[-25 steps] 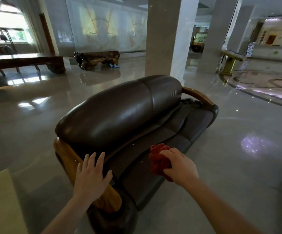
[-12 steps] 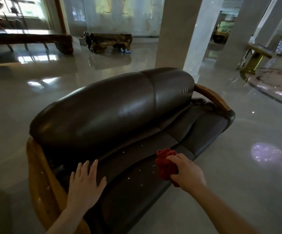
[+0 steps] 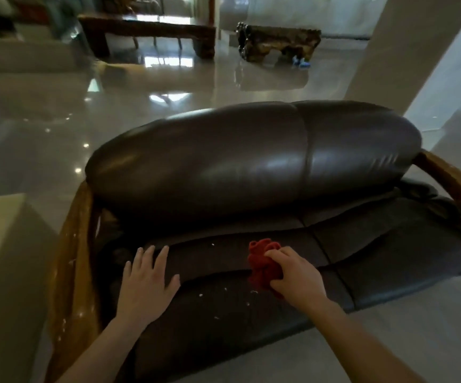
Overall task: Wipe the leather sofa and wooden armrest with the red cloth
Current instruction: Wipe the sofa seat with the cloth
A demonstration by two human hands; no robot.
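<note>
A dark brown leather sofa (image 3: 251, 167) fills the middle of the view, its seat scattered with small white crumbs. A wooden armrest (image 3: 71, 266) runs down its left side and another wooden armrest (image 3: 456, 186) curves at the right. My right hand (image 3: 295, 275) is closed on a bunched red cloth (image 3: 261, 264) held over the middle of the seat cushion. My left hand (image 3: 146, 283) lies flat on the left part of the seat, fingers spread, holding nothing.
A pale yellow block (image 3: 0, 244) stands left of the sofa. Glossy tiled floor (image 3: 168, 87) surrounds it. A white pillar (image 3: 406, 51) rises behind the right end. A long wooden bench (image 3: 146, 31) and a carved root table (image 3: 279, 41) stand far back.
The view has swung round from the sofa's left end to face its front. My left hand has left the wooden armrest for the seat. The red cloth stays in my right hand.
</note>
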